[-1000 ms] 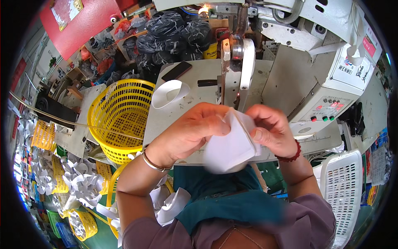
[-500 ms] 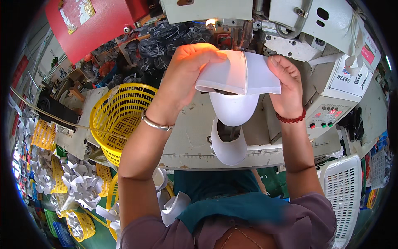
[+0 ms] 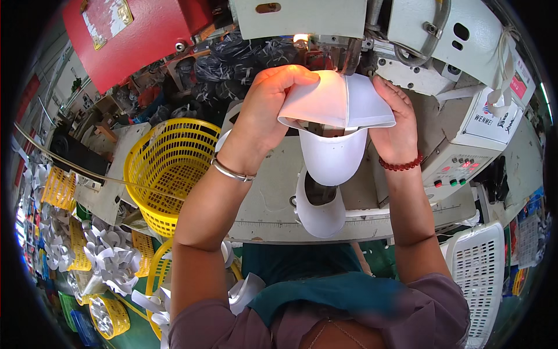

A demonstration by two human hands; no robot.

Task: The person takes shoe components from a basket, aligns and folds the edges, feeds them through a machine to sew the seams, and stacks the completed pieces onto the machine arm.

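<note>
A white, seamed shoe upper piece is stretched between my two hands under the machine head. My left hand grips its left side, the thumb on top and the other fingers partly hidden. My right hand holds the right edge, with the thumb along it and the fingertips bent behind. Just below it, a curved white shoe piece sits on the machine. Nearer to me, a second curved white shoe piece hangs over a dark form. Orange light falls on my left fingers and the held piece.
A yellow plastic basket stands left of my left forearm. On the right are a control box with buttons and a white crate. White cut pieces fill baskets at lower left. A red machine housing juts in at upper left.
The held upper piece now bends more steeply over its centre seam, and its right side dips. Both hands have shifted slightly, the right one inward. The machine appears slightly shifted in view.
</note>
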